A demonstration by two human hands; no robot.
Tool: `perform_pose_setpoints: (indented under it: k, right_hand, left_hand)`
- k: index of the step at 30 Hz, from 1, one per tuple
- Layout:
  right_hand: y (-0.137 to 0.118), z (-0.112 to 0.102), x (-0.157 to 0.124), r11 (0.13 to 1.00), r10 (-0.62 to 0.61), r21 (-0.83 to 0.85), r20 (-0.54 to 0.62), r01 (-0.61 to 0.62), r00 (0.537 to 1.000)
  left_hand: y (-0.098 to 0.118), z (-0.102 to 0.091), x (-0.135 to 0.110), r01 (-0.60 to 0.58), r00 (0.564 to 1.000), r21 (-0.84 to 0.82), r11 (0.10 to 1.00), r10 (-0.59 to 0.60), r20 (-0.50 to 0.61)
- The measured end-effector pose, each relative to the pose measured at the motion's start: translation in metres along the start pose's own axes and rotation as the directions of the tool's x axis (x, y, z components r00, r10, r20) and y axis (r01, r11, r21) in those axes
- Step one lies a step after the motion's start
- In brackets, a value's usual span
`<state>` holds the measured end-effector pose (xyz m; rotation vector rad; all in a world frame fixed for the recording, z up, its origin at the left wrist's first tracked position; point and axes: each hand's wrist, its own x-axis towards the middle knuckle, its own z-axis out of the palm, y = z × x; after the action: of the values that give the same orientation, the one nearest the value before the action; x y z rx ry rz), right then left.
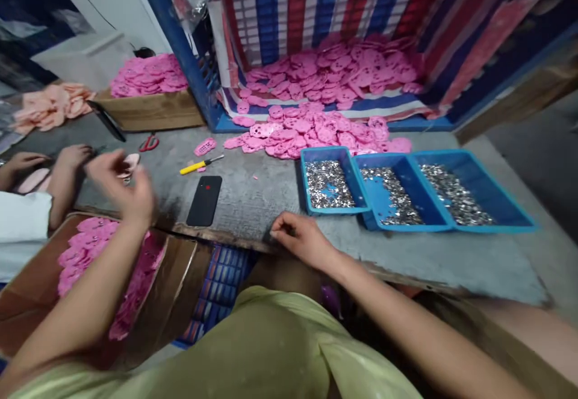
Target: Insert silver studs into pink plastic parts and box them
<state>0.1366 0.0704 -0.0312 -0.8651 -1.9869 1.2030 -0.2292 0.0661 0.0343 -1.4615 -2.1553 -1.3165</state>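
My left hand [121, 185] is raised over the left side of the table and smeared by motion. A small pale pink piece [131, 159] shows between its thumb and fingers; whether it is gripped or lies behind cannot be made out. My right hand [300, 238] rests at the table's front edge with fingers curled together; anything in the fingertips is hidden. To its right, three blue trays [368, 211] hold many small shiny metal pieces [329, 176]. Flat pink pieces [311, 131] lie heaped behind the trays.
A black phone [205, 201], a yellow-handled tool [194, 167] and red scissors [149, 142] lie on the table [257, 206]. Below left stands a cardboard box [174, 284] of pink pieces. Another person's hand [72, 161] is at far left. A striped sheet [311, 8] lines the rear bin.
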Motion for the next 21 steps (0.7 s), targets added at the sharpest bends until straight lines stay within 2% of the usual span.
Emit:
perform_pose_setpoints:
  k: [1,2,4,5,6,8,10,12,14,18,21]
  right_hand:
    - [-0.007,-0.008,-0.002,0.999,-0.041,-0.012,0.044,0.041,0.998]
    - [-0.013,-0.017,-0.004,0.996,-0.076,-0.032,0.092,0.079,0.993]
    - [-0.02,-0.036,-0.012,0.983,-0.119,-0.112,0.208,0.144,0.971]
    - [-0.022,-0.045,-0.018,0.971,-0.121,-0.167,0.265,0.169,0.957]
    - [-0.022,-0.054,-0.024,0.956,-0.114,-0.225,0.311,0.189,0.944]
    - [-0.019,-0.072,-0.035,0.925,-0.083,-0.32,0.354,0.204,0.932]
    - [-0.013,-0.088,-0.044,0.914,-0.061,-0.362,0.32,0.182,0.946]
    - [-0.007,-0.102,-0.049,0.925,-0.045,-0.356,0.242,0.132,0.969]
    - [-0.002,-0.115,-0.05,0.952,-0.025,-0.301,0.12,0.06,0.992]
    - [0.007,-0.134,-0.05,0.985,0.039,-0.163,-0.142,-0.062,0.989]
    - [0.011,-0.141,-0.052,0.988,0.083,-0.104,-0.244,-0.112,0.966]
  left_hand:
    - [0.017,0.028,0.0,-0.067,0.997,-0.041,0.997,0.069,0.031]
    - [0.036,0.057,0.001,-0.158,0.97,-0.143,0.977,0.18,0.161]
    - [0.075,0.116,0.002,-0.257,0.837,-0.269,0.928,0.353,0.418]
    - [0.094,0.144,0.003,-0.283,0.76,-0.253,0.925,0.377,0.53]
    - [0.111,0.17,0.006,-0.3,0.685,-0.195,0.934,0.353,0.638]
    - [0.136,0.214,0.013,-0.299,0.627,-0.161,0.941,0.321,0.71]
    - [0.149,0.246,0.022,-0.297,0.588,-0.119,0.947,0.28,0.759]
    - [0.153,0.265,0.031,-0.307,0.553,-0.072,0.949,0.24,0.798]
    - [0.152,0.275,0.04,-0.33,0.523,-0.039,0.943,0.218,0.824]
    - [0.148,0.278,0.05,-0.375,0.475,-0.047,0.926,0.236,0.848]
    - [0.146,0.274,0.055,-0.355,0.477,-0.074,0.932,0.249,0.843]
